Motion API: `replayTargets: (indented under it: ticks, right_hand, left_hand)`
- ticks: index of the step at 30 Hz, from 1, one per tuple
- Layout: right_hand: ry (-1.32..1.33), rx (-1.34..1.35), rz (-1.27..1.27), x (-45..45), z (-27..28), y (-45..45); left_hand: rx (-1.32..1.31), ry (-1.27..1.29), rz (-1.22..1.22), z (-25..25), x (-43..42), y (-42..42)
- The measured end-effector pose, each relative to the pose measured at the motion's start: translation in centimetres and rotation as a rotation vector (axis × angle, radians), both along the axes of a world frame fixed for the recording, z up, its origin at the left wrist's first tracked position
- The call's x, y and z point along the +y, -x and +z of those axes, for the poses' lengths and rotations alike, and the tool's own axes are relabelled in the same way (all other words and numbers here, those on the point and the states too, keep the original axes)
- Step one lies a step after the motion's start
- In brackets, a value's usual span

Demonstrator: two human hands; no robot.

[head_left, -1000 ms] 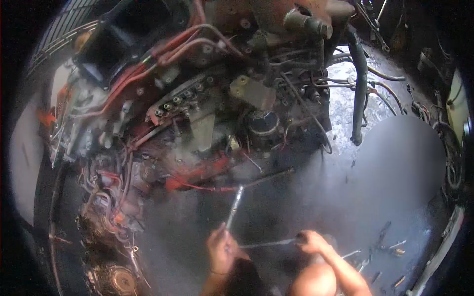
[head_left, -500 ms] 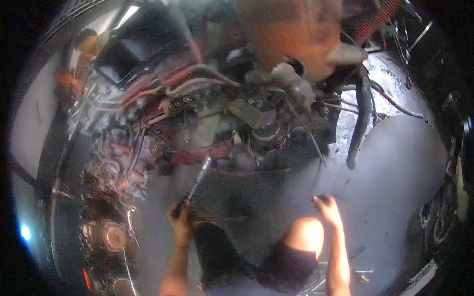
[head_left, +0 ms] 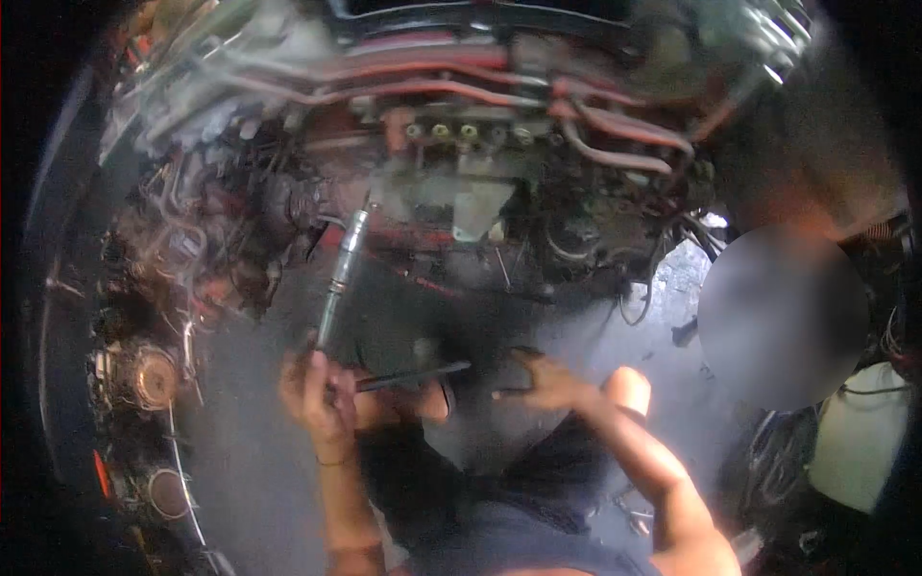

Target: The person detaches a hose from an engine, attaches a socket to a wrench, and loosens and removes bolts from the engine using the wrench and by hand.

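My left hand is closed around the near end of a socket wrench. Its long shiny extension points up and away toward the engine machinery, and a dark handle sticks out to the right from the hand. Whether the far tip touches the machinery I cannot tell. To the right, my right hand is held in the air with fingers apart, holding nothing, near the end of the wrench handle.
Red and grey pipes run across the machinery at the top. Round metal parts line the left side. A whitish container stands at the right, beside cables. A grey blurred circle covers part of the right side.
The view has swung toward the left. My left hand still holds the wrench, whose handle now shows to the right. My right hand has come inward, and its fingers have spread.
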State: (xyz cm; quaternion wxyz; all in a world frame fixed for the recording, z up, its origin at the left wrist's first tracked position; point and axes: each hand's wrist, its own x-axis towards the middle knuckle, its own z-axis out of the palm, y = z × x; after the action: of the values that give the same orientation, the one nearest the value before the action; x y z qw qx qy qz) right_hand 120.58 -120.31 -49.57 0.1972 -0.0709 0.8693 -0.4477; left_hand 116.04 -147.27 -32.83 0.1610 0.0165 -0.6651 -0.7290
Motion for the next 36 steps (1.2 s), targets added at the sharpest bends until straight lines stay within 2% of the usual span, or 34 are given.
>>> replayTargets:
  ticks: [3,4,7,10,12,14,15,18,19,20,21,23,25,28,30,33,36]
  right_hand:
    - [-0.173,0.133,0.088,-2.6,-4.7,1.3]
    - [-0.178,0.112,0.080,-3.1,-5.2,1.5]
    - [-0.088,0.054,0.103,-3.5,-6.2,2.6]
    - [-0.066,0.023,0.112,-3.6,-6.4,3.2]
    - [0.078,-0.126,0.104,-3.6,-6.6,3.7]
    - [-0.003,-0.096,0.112,-3.9,-9.4,3.6]
    - [-0.075,-0.064,0.135,-3.9,-10.4,3.5]
    - [-0.011,-0.166,0.018,-5.4,-5.0,5.0]
    - [-0.009,-0.170,0.019,-5.6,-6.6,5.1]
    - [-0.085,-0.089,0.055,-5.7,-9.5,5.1]
    - [-0.161,-0.008,0.093,-5.9,-10.2,5.5]
    - [-0.168,-0.033,0.063,-6.2,-11.2,5.8]
    - [-0.181,-0.059,0.035,-6.2,-10.7,6.4]
    - [-0.048,-0.066,0.005,-6.1,-9.5,7.8]
    - [-0.008,-0.096,-0.129,-6.0,-9.9,7.9]
    - [-0.133,-0.031,-0.012,-5.0,-11.5,8.7]
    - [-0.121,-0.062,-0.085,-4.4,-10.4,9.6]
  left_hand:
    - [0.022,-0.230,-0.136,-1.1,-1.5,1.4]
    - [0.002,-0.237,-0.144,-1.4,-2.0,1.8]
    - [-0.081,-0.482,-0.206,-2.4,-2.5,3.3]
    - [-0.175,-0.550,-0.180,-3.2,-2.4,4.3]
    - [-0.200,-0.536,-0.193,-3.4,-2.7,5.3]
    - [-0.133,-0.452,-0.315,-4.4,-3.5,6.1]
    - [-0.138,-0.451,-0.296,-4.2,-3.3,6.5]
    - [-0.135,-0.396,-0.299,-4.3,-3.4,7.9]
    - [-0.138,-0.394,-0.297,-4.3,-3.3,8.3]
    - [-0.124,-0.386,-0.303,-4.2,-3.1,8.7]
    - [-0.110,-0.378,-0.306,-4.0,-2.9,9.1]
    - [-0.129,-0.350,-0.289,-3.6,-2.4,9.9]
    - [-0.158,-0.335,-0.293,-3.0,-1.6,10.8]
    - [-0.178,-0.301,-0.306,-3.5,-1.0,12.3]
    - [-0.187,-0.315,-0.298,-3.5,-0.2,12.9]
    - [-0.170,-0.372,-0.251,-4.1,1.0,13.6]
    - [-0.161,-0.399,-0.192,-4.2,2.1,14.1]
